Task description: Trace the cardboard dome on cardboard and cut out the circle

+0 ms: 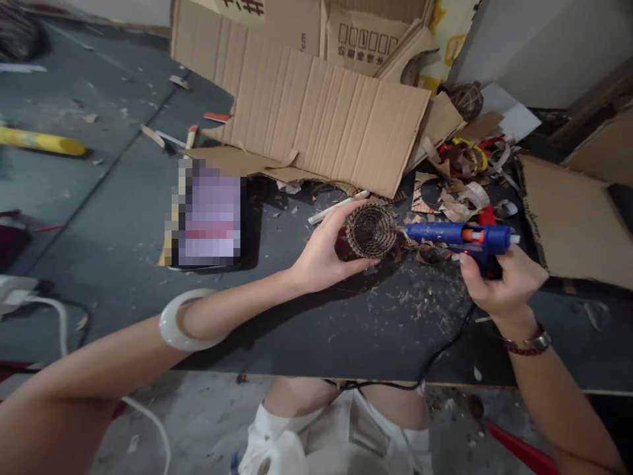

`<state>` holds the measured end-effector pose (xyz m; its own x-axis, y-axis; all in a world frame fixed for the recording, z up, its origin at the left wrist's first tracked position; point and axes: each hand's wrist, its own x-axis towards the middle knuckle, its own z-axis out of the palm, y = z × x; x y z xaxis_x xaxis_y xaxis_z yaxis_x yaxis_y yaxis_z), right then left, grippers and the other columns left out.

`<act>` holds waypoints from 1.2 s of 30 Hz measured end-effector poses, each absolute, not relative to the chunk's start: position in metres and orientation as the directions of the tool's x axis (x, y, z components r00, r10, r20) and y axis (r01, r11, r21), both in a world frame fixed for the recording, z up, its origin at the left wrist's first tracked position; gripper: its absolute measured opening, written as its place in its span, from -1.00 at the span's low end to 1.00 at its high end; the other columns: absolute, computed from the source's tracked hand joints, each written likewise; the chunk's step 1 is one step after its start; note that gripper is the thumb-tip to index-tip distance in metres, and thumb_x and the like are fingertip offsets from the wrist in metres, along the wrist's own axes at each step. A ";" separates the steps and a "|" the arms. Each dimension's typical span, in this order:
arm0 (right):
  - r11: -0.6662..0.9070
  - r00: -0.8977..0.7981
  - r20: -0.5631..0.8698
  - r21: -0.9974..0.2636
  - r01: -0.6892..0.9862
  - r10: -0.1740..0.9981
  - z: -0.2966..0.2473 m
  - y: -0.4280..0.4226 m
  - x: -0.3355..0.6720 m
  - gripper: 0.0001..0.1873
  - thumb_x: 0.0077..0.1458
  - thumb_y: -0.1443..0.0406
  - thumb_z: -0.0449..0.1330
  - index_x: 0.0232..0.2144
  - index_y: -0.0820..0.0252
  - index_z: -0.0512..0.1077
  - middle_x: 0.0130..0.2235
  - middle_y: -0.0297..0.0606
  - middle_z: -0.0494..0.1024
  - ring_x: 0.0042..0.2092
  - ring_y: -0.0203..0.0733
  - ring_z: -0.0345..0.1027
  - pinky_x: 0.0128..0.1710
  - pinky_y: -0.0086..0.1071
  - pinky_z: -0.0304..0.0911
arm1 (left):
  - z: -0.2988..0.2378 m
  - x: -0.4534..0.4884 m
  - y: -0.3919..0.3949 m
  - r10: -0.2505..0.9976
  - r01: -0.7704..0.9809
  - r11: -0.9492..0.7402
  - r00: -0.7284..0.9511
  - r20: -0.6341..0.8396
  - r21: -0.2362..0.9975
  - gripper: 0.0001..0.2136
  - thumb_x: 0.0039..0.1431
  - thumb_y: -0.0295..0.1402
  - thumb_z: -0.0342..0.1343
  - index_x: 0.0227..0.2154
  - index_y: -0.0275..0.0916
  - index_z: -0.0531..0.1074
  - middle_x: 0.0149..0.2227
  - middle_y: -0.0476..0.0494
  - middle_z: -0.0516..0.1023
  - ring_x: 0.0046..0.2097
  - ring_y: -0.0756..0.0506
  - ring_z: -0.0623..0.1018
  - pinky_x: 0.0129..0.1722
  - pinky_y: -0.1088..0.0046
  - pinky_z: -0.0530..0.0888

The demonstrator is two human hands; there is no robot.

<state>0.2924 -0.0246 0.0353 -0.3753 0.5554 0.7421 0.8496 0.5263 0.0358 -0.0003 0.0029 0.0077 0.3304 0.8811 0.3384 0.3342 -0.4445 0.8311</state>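
My left hand [324,254] curls around a small round brown cup [372,231] built from ringed corrugated cardboard strips, its hollow inside facing up toward me. In my right hand [502,284] is a blue hot glue gun [440,232], gripped by its handle, with a small red light showing near my thumb. The gun's nozzle points left and comes up to the cup's right rim; whether the tip touches it I cannot tell. A pale glue stick end pokes out of the gun's back. White sticks [336,208] lie just behind the cup.
Torn cardboard [316,112] leans across the back. Paper scraps and tape rings [467,158] pile up at the back right, beside a cardboard sheet [573,224]. A blurred-out screen [212,218] stands left; a yellow-handled tool [42,141] lies beyond. A black cord [445,346] runs over the table's front edge.
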 end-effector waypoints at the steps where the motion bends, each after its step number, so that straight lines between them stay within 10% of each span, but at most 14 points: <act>1: 0.519 -0.366 0.745 0.032 0.854 0.557 0.036 -0.024 0.293 -0.76 0.06 0.24 0.26 -0.20 0.20 0.49 -0.37 -0.17 0.59 -0.41 -0.12 0.47 -0.50 -0.33 0.29 | 0.008 0.000 0.003 0.881 0.330 -0.446 0.325 0.343 0.832 -0.24 -0.06 -0.26 0.37 0.21 -0.16 0.16 0.22 -0.32 0.30 0.24 -0.33 0.33 0.06 0.13 0.49; 7: 0.464 -0.346 0.743 0.053 0.884 0.574 0.036 -0.020 0.294 -0.82 0.07 0.22 0.23 -0.30 0.21 0.46 -0.47 -0.21 0.55 -0.47 -0.15 0.44 -0.51 -0.35 0.26 | 0.009 0.000 0.001 0.906 0.274 -0.396 0.272 0.324 0.876 -0.18 -0.11 -0.20 0.39 0.22 -0.13 0.16 0.20 -0.31 0.31 0.06 -0.28 0.50 -0.16 0.26 0.60; 20: 0.377 -0.239 0.673 -0.063 0.924 0.700 0.033 -0.016 0.291 -0.78 0.10 0.20 0.19 -0.22 0.20 0.45 -0.38 -0.13 0.59 -0.34 -0.06 0.51 -0.37 -0.28 0.34 | 0.003 -0.004 0.004 0.821 0.053 -0.516 0.315 0.476 0.855 -0.13 -0.26 -0.18 0.47 0.17 -0.12 0.21 0.18 -0.29 0.32 0.18 -0.30 0.39 0.09 0.14 0.46; 36: 0.322 -0.171 0.624 -0.136 0.937 0.762 0.031 -0.016 0.289 -0.74 0.11 0.13 0.17 -0.24 0.19 0.46 -0.35 -0.11 0.59 -0.33 -0.06 0.49 -0.34 -0.26 0.35 | 0.010 0.000 0.003 0.874 -0.086 -0.249 0.409 0.262 0.965 -0.29 -0.18 -0.32 0.42 0.08 -0.20 0.25 0.09 -0.25 0.39 0.11 -0.24 0.46 0.19 0.06 0.35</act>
